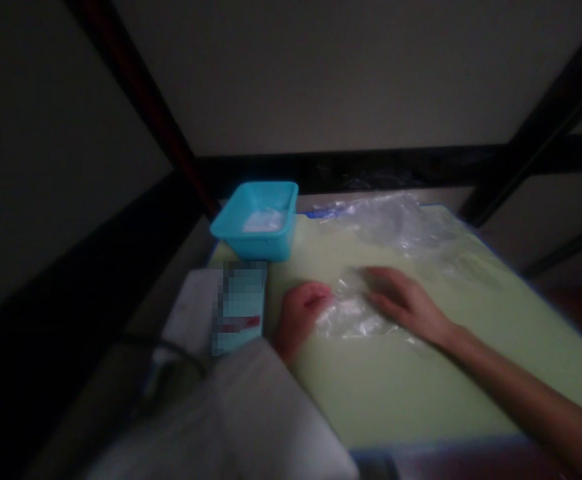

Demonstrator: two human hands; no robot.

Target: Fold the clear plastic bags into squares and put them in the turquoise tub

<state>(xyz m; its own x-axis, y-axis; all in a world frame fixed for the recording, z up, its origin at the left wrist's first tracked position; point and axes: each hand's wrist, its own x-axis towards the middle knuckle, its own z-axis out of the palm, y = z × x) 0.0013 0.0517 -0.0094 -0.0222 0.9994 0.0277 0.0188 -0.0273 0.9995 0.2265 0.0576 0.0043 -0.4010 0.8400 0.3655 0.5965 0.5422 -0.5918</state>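
A crumpled clear plastic bag (353,313) lies on the yellow-green table top (385,393), between my two hands. My left hand (303,310) is closed at the bag's left edge, fingers curled and pinched on the film. Over its right side is my right hand (403,303), thumb and fingers apart; motion blurs the fingertips. Something small and whitish shows faintly in the middle of the bag, too blurred to name.
A turquoise plastic basket (283,247) with whitish contents stands at the back left. More clear plastic film (401,223) spreads over the table's far side. Left of my hands is a pixelated device-like object (243,303), beside pale cloth or paper (193,310). Grey fabric (255,413) covers the near left.
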